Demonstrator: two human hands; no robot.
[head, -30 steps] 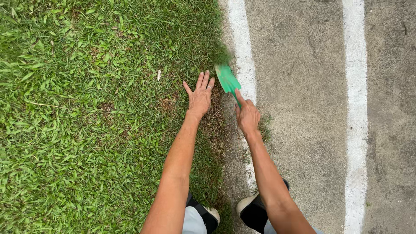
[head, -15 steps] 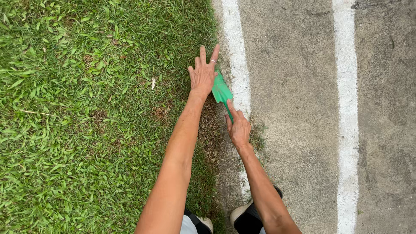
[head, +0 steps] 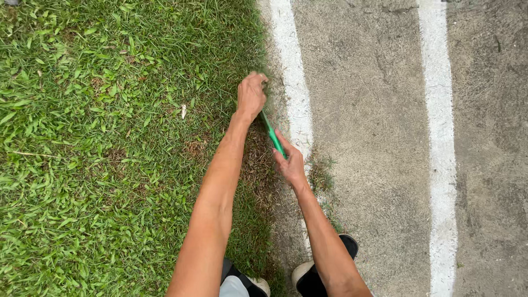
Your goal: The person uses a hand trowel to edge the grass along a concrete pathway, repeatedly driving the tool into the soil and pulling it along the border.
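— Where the grass [head: 110, 165] meets the pavement [head: 363, 137], what is held?

— A green trowel [head: 273, 135] is gripped by the right hand [head: 290, 163]; the fingers are closed round its handle, and the blade is angled up toward the left hand [head: 251, 94].

— And the left hand?

— It is curled into a loose fist at the grass edge, knuckles up. A tuft seems to be pinched in it, but that cannot be told for certain. The trowel's tip is hidden just beneath it.

— Where exactly is the trowel set?

— Between the two hands, along a strip of brown, dry turf [head: 258, 165], just beside a white painted line [head: 294, 82]. A second white line [head: 440, 137] is seen farther right. Shoes [head: 308, 275] are visible at the lower edge.
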